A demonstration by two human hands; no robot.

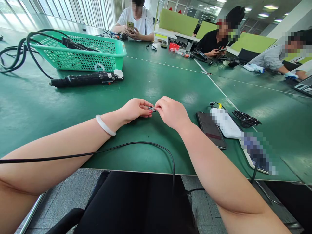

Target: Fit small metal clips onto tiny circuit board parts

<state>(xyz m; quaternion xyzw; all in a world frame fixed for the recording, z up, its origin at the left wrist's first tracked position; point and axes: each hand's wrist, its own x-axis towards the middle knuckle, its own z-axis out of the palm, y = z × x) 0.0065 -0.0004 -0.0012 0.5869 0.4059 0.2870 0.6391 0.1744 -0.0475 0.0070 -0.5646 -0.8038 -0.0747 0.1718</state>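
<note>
Above the green table (pixel 136 156), my left hand (pixel 135 110) pinches a small dark and silvery piece (pixel 152 109) between thumb and fingers. It is too small to name. My right hand (pixel 172 112) meets it from the other side, its thumb and forefinger closed at the piece's right end. The curled fingers of that hand hide part of it. A white bangle (pixel 105 125) circles my left wrist. Beyond my left hand lies a black electric screwdriver (pixel 84 80) with a cable, on its side.
A green mesh basket (pixel 85 61) holds black cables and tools at the left. A dark phone (pixel 211 130), a white object (pixel 225 123) and a second phone (pixel 257 154) lie near my right forearm. A black cable (pixel 136 143) crosses before me. Several people sit farther back.
</note>
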